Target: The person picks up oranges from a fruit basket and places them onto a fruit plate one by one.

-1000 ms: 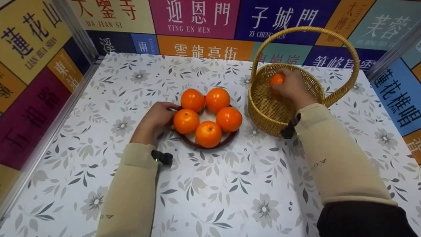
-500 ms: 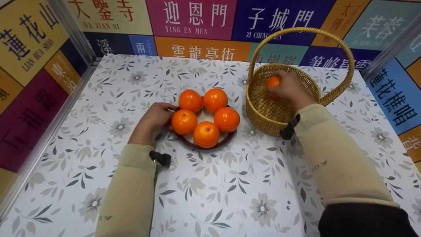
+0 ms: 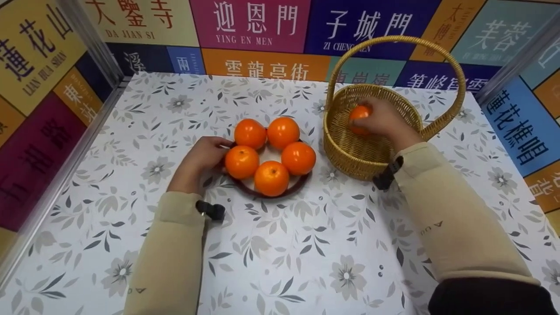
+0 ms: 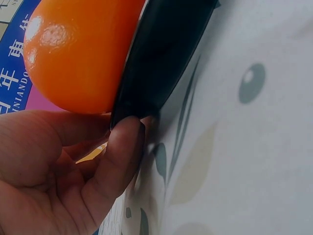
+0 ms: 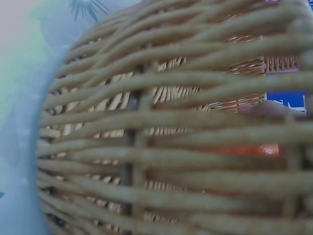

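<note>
In the head view, a dark-rimmed plate (image 3: 298,186) with a pale inside bears several oranges (image 3: 271,178) set in a ring. My left hand (image 3: 203,155) is at its left side. The left wrist view shows the thumb (image 4: 120,152) and fingers pinching the edge of the dark plate (image 4: 166,54), just below an orange (image 4: 83,54). Inside a wicker basket (image 3: 350,162), my right hand (image 3: 387,119) grips a single orange (image 3: 360,119); some fingers are hidden behind the fruit. The basket's woven wall (image 5: 166,122) nearly fills the right wrist view, with bits of orange showing through.
The basket's tall arched handle (image 3: 398,39) rises above its opening. A floral-patterned white cloth (image 3: 284,249) covers the table. Coloured panels (image 3: 262,61) with printed characters stand along the back and both sides.
Inside the basket, my right hand has brought the orange slightly nearer and to the left. My left hand stays at the plate. The head view has shifted a little.
</note>
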`<action>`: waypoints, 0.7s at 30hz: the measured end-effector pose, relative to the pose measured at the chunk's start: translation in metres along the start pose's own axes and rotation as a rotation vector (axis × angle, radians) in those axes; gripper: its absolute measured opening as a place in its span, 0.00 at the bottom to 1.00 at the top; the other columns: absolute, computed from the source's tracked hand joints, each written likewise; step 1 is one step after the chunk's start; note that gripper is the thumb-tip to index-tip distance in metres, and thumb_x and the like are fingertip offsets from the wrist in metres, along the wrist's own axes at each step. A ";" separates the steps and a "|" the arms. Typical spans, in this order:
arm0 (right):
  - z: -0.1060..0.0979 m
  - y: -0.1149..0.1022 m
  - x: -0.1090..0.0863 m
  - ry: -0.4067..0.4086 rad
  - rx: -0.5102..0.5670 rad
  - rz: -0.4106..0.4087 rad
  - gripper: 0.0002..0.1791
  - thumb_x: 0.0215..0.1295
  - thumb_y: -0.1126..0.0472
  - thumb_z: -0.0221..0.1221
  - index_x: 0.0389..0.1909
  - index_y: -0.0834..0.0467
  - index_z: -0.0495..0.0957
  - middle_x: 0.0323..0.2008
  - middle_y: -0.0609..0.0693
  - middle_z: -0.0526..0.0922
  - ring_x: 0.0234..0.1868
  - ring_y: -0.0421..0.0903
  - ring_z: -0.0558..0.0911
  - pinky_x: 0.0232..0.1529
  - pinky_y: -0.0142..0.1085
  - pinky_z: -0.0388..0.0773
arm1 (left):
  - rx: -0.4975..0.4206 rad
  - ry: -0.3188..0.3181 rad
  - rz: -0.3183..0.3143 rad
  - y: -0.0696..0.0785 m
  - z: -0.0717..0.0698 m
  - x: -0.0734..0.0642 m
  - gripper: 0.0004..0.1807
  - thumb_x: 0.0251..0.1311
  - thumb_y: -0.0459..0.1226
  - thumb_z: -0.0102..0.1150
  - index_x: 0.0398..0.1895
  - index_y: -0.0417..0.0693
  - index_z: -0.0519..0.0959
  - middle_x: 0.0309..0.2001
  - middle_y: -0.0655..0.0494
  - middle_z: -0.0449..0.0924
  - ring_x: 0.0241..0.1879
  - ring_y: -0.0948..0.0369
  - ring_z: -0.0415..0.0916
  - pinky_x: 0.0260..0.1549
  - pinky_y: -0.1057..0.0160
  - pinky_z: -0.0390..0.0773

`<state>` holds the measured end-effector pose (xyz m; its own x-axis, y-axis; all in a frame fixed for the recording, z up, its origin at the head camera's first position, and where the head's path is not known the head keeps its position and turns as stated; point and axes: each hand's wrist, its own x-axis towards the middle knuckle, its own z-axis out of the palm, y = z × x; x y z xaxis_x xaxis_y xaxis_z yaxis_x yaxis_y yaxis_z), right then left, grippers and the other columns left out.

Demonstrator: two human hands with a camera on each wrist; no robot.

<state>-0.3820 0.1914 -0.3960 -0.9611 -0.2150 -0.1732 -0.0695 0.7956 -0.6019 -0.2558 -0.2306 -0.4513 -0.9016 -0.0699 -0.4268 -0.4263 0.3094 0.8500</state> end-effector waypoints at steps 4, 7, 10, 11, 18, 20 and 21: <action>0.000 0.001 -0.004 0.011 -0.004 -0.015 0.40 0.63 0.53 0.69 0.74 0.58 0.66 0.69 0.65 0.71 0.65 0.64 0.73 0.66 0.60 0.74 | 0.006 -0.001 -0.005 0.001 -0.001 0.000 0.18 0.71 0.34 0.56 0.62 0.46 0.80 0.59 0.47 0.76 0.35 0.57 0.79 0.34 0.64 0.81; 0.000 0.000 -0.007 0.017 -0.010 -0.020 0.40 0.63 0.53 0.69 0.75 0.58 0.66 0.69 0.65 0.70 0.65 0.64 0.73 0.65 0.60 0.74 | 0.018 -0.002 0.000 0.001 -0.002 0.000 0.18 0.71 0.35 0.56 0.63 0.46 0.80 0.60 0.47 0.76 0.34 0.57 0.78 0.34 0.64 0.81; 0.001 -0.002 -0.011 0.022 -0.012 -0.023 0.41 0.64 0.52 0.69 0.76 0.57 0.65 0.70 0.64 0.69 0.66 0.64 0.73 0.65 0.60 0.74 | 0.004 0.002 -0.007 0.001 -0.002 0.000 0.18 0.71 0.34 0.56 0.63 0.46 0.80 0.59 0.47 0.76 0.33 0.58 0.78 0.33 0.64 0.81; 0.001 -0.002 -0.013 0.024 -0.013 -0.024 0.42 0.64 0.51 0.69 0.76 0.56 0.65 0.71 0.64 0.68 0.66 0.64 0.73 0.65 0.60 0.74 | 0.009 0.004 -0.008 0.001 -0.002 0.000 0.18 0.71 0.34 0.56 0.63 0.47 0.80 0.59 0.47 0.76 0.33 0.58 0.78 0.33 0.64 0.81; 0.004 -0.014 -0.025 0.056 -0.020 -0.035 0.41 0.65 0.51 0.69 0.76 0.53 0.65 0.73 0.64 0.65 0.68 0.65 0.71 0.65 0.61 0.74 | 0.061 -0.001 -0.013 0.002 -0.002 0.001 0.19 0.72 0.35 0.55 0.63 0.48 0.80 0.59 0.47 0.76 0.36 0.58 0.79 0.33 0.65 0.81; 0.005 -0.019 -0.028 0.069 -0.012 -0.042 0.41 0.65 0.51 0.69 0.76 0.52 0.65 0.73 0.64 0.64 0.68 0.64 0.71 0.65 0.61 0.75 | 0.084 0.000 -0.003 0.002 -0.002 0.001 0.19 0.72 0.36 0.55 0.64 0.48 0.80 0.59 0.47 0.77 0.36 0.58 0.79 0.34 0.65 0.81; 0.006 -0.022 -0.030 0.075 -0.007 -0.045 0.41 0.65 0.51 0.69 0.77 0.51 0.65 0.73 0.63 0.64 0.68 0.64 0.71 0.65 0.61 0.75 | 0.095 -0.004 0.007 0.002 -0.002 0.001 0.19 0.72 0.36 0.55 0.64 0.48 0.80 0.59 0.47 0.77 0.36 0.58 0.79 0.33 0.65 0.81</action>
<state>-0.3500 0.1774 -0.3820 -0.9742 -0.2082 -0.0870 -0.1149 0.7897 -0.6026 -0.2576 -0.2321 -0.4496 -0.9043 -0.0638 -0.4221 -0.4109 0.3983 0.8201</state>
